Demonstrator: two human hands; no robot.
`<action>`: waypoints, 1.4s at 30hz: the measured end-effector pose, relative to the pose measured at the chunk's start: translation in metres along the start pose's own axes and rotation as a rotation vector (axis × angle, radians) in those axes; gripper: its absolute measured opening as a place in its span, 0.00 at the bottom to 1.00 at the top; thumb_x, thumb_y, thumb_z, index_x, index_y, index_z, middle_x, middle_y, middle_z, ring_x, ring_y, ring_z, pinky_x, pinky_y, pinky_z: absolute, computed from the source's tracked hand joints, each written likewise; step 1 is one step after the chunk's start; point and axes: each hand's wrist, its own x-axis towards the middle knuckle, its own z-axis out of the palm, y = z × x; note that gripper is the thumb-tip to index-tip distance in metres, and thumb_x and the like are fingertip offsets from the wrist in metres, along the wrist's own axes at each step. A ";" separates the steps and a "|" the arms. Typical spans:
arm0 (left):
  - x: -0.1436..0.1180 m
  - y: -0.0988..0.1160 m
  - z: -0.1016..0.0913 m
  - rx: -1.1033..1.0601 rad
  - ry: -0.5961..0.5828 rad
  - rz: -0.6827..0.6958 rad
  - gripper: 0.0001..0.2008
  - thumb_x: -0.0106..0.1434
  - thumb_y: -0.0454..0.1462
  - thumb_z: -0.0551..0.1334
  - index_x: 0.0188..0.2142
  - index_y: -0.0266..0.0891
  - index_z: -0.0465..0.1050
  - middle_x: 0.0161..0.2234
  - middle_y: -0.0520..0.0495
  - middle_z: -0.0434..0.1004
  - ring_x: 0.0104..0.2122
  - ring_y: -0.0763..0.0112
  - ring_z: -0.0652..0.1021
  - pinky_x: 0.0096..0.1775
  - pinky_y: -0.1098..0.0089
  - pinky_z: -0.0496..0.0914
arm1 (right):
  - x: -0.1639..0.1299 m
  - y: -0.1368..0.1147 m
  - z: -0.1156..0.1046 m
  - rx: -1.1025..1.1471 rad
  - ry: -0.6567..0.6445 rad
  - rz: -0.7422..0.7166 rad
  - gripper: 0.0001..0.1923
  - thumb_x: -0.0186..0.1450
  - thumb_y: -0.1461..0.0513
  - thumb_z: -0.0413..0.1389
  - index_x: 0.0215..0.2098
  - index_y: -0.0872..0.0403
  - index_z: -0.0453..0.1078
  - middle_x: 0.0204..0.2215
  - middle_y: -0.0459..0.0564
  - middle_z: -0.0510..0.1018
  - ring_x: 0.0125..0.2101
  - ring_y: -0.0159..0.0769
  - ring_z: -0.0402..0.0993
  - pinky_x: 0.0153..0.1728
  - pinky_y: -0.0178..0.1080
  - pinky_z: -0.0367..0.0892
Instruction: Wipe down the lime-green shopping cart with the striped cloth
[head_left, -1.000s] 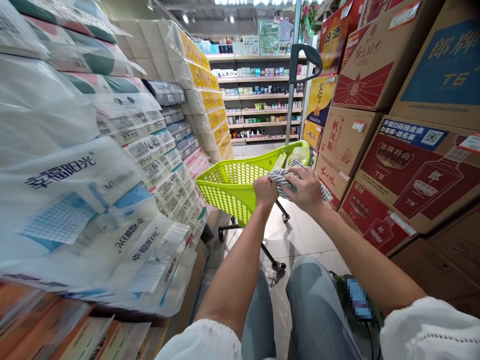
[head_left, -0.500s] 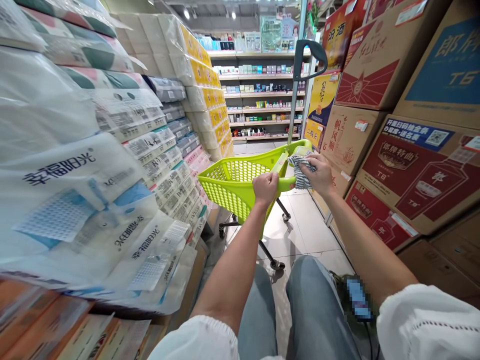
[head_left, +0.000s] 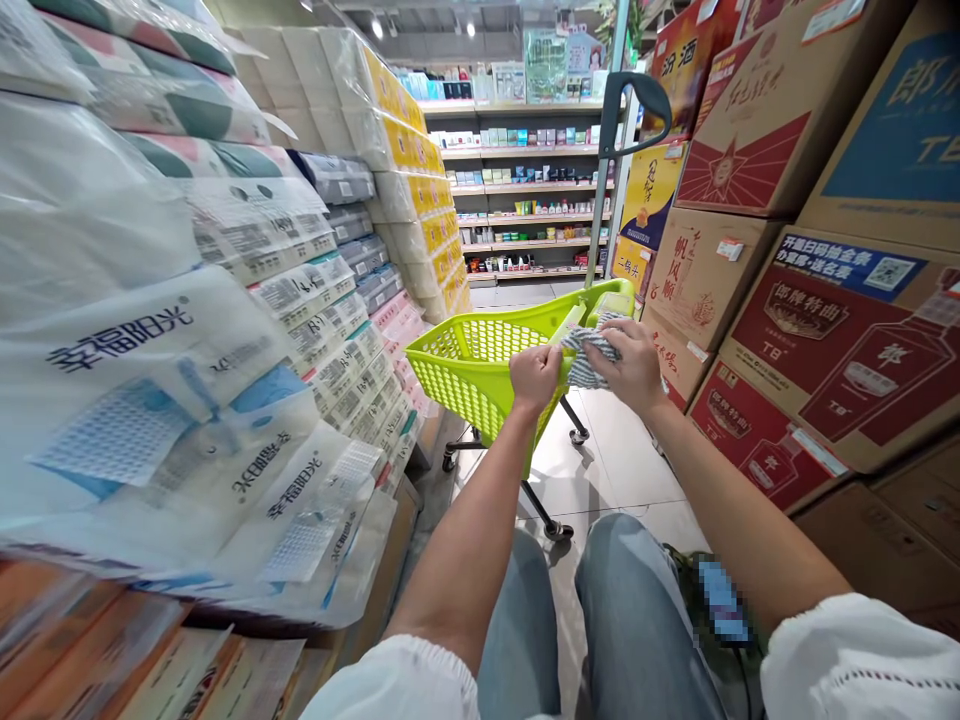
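A lime-green shopping cart (head_left: 480, 385) with a perforated basket stands in front of my knees. My left hand (head_left: 535, 374) is closed around the green bar at the cart's near side. Beside it, my right hand (head_left: 628, 362) presses a grey-and-white striped cloth (head_left: 589, 362) onto the same bar. Its fingers are curled over the cloth, and the bar beneath is mostly covered. From the cart's far side rises a metal pole with a dark grey loop handle (head_left: 651, 108). The cart's wheels (head_left: 557, 530) rest on the tiled floor.
Wrapped paper packs (head_left: 180, 360) are stacked along the left, with yellow-and-white packs (head_left: 420, 180) farther on. Cardboard cartons (head_left: 832, 340) wall the right side. Shelves of small goods (head_left: 525, 180) stand across the back. A dark bag with a blurred screen (head_left: 721, 600) lies by my right knee.
My right hand and the cloth have slid left along the bar, close to my left hand. My left hand keeps its grip. The cart sits slightly farther right in view.
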 end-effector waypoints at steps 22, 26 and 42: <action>0.005 -0.007 -0.001 -0.105 -0.025 -0.022 0.22 0.64 0.43 0.51 0.16 0.39 0.49 0.17 0.54 0.54 0.21 0.75 0.60 0.27 0.70 0.51 | 0.003 -0.001 0.001 0.014 0.012 0.009 0.13 0.64 0.52 0.53 0.34 0.50 0.75 0.42 0.50 0.76 0.43 0.41 0.67 0.48 0.44 0.62; 0.006 -0.011 -0.004 -0.151 -0.054 -0.056 0.23 0.64 0.45 0.51 0.16 0.39 0.50 0.16 0.54 0.52 0.20 0.76 0.59 0.27 0.70 0.51 | 0.023 0.037 0.002 0.056 -0.017 0.019 0.12 0.62 0.52 0.54 0.33 0.50 0.75 0.42 0.49 0.76 0.43 0.39 0.69 0.47 0.43 0.63; 0.015 -0.045 -0.046 -0.145 -0.142 -0.138 0.20 0.62 0.46 0.49 0.20 0.38 0.68 0.21 0.52 0.68 0.25 0.73 0.69 0.30 0.73 0.62 | 0.021 -0.018 0.009 -0.083 -0.072 0.063 0.14 0.63 0.52 0.53 0.35 0.50 0.76 0.41 0.50 0.76 0.44 0.43 0.63 0.46 0.44 0.62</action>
